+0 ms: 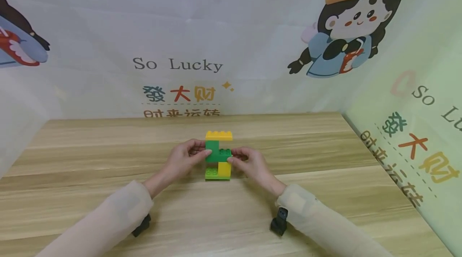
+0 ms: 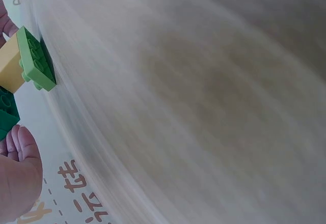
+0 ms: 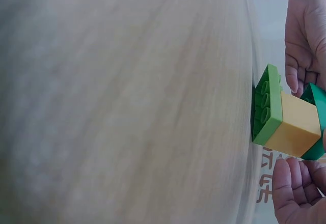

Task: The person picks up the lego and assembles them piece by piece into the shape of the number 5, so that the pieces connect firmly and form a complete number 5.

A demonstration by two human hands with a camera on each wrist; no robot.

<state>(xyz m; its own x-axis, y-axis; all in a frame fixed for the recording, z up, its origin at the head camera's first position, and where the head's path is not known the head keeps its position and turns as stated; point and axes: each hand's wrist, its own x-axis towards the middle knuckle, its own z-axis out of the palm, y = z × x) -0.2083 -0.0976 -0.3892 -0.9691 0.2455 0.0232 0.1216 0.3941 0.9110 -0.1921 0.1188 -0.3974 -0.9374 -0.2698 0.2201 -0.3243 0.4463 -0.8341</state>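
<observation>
A small stack of toy building bricks is held upright between both hands. At its bottom a light green brick (image 1: pixel 211 177) shows its hollow underside (image 3: pixel 264 109) in the right wrist view, so the stack appears raised off the tabletop. A yellow brick (image 1: pixel 224 169) stands on the right half of that, under a darker green stepped piece (image 1: pixel 212 152). Topmost lies a flat orange-yellow brick (image 1: pixel 219 136), overhanging to the right. My left hand (image 1: pixel 182 158) pinches the stepped piece's left side between thumb and fingers. The right hand (image 1: pixel 254 165) pinches its lower right end.
The wood-grain table (image 1: pixel 108 144) spreads around both arms. Behind it hangs a printed cloth (image 1: pixel 252 88), with another cloth wall (image 1: pixel 408 144) along the right side. Black wrist devices (image 1: pixel 279 221) sit under the sleeves.
</observation>
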